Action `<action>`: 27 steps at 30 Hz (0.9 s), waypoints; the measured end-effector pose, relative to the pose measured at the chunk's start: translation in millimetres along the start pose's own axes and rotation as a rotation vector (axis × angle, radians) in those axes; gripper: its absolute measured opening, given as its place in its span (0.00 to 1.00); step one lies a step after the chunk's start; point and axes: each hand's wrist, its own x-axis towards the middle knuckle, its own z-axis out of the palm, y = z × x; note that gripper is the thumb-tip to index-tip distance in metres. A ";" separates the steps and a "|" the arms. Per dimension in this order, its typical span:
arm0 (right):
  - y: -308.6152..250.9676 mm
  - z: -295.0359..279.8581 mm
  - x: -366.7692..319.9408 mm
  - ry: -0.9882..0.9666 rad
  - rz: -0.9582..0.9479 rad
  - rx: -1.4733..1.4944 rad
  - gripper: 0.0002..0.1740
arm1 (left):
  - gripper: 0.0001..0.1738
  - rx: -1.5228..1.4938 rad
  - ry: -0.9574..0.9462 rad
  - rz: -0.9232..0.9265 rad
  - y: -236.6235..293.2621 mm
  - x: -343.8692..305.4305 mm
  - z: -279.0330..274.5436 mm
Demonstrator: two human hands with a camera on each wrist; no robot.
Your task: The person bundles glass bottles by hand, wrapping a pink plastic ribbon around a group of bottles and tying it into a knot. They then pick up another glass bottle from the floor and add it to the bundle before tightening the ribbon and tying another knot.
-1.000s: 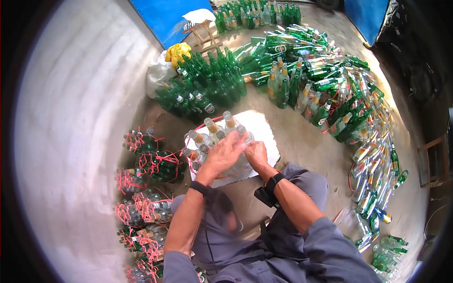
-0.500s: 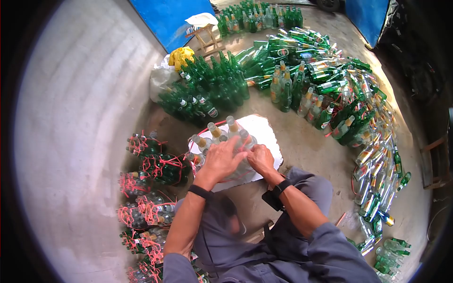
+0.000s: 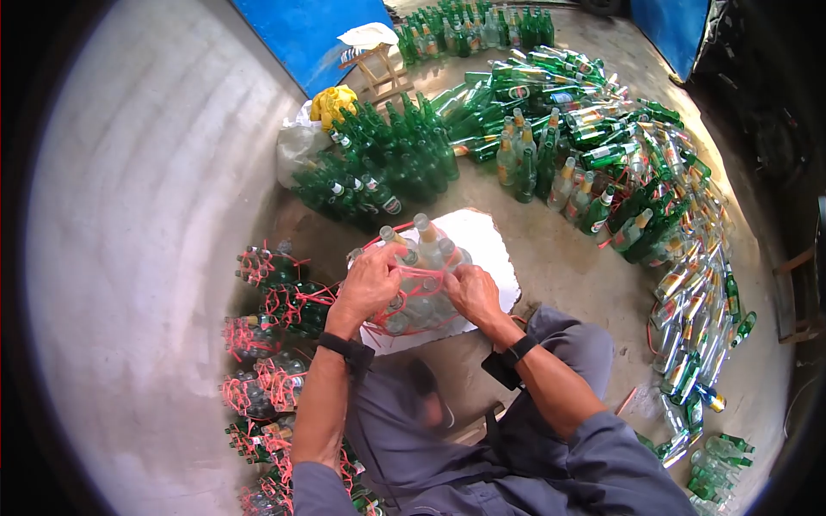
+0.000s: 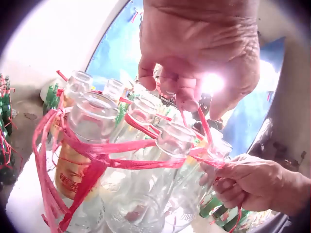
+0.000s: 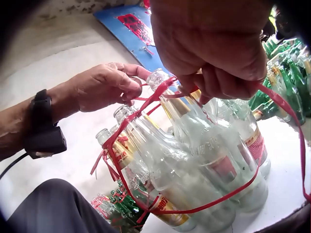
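Note:
Several clear glass bottles (image 3: pixel 422 310) stand bunched upright, some with gold labels. Red plastic twine (image 5: pixel 204 208) loops round their bodies and also runs among the necks (image 4: pixel 129 147). My left hand (image 3: pixel 368 284) is over the near left necks, pinching a strand of the twine between thumb and fingers. On the other side of the bunch, my right hand (image 3: pixel 473 294) grips the twine close to a bottle neck, fingers curled. Between the two hands a stretch of twine (image 3: pixel 422 273) crosses the necks. From the right fist a loose tail (image 5: pixel 287 109) hangs down.
A white board (image 3: pixel 490 258) lies under the bunch. Twine-tied bottle bundles (image 3: pixel 275 378) line the left wall. Green bottles (image 3: pixel 379 163) stand ahead, and a large heap of loose bottles (image 3: pixel 619 146) curves round the right. A small wooden stool (image 3: pixel 376 73) stands near the blue door (image 3: pixel 310 34).
My left hand has moved left, away from the right hand, drawing twine out between them. Earlier both hands were close together over the right-hand necks. The bottles stay put.

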 end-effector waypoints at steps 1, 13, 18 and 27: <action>-0.8 -0.3 -0.9 0.000 -0.001 0.000 0.23 | 0.18 0.005 0.041 0.029 2.5 2.8 -1.0; 5.2 7.6 -7.1 0.056 -0.012 0.063 0.18 | 0.08 -0.404 0.128 -0.211 -22.9 31.7 24.0; 0.9 8.3 -10.5 0.067 0.028 0.070 0.19 | 0.06 -0.554 0.094 -0.317 -21.8 37.0 24.5; -0.6 -9.4 -13.6 0.025 0.035 0.058 0.18 | 0.12 -0.506 0.022 -0.366 -35.3 35.4 39.7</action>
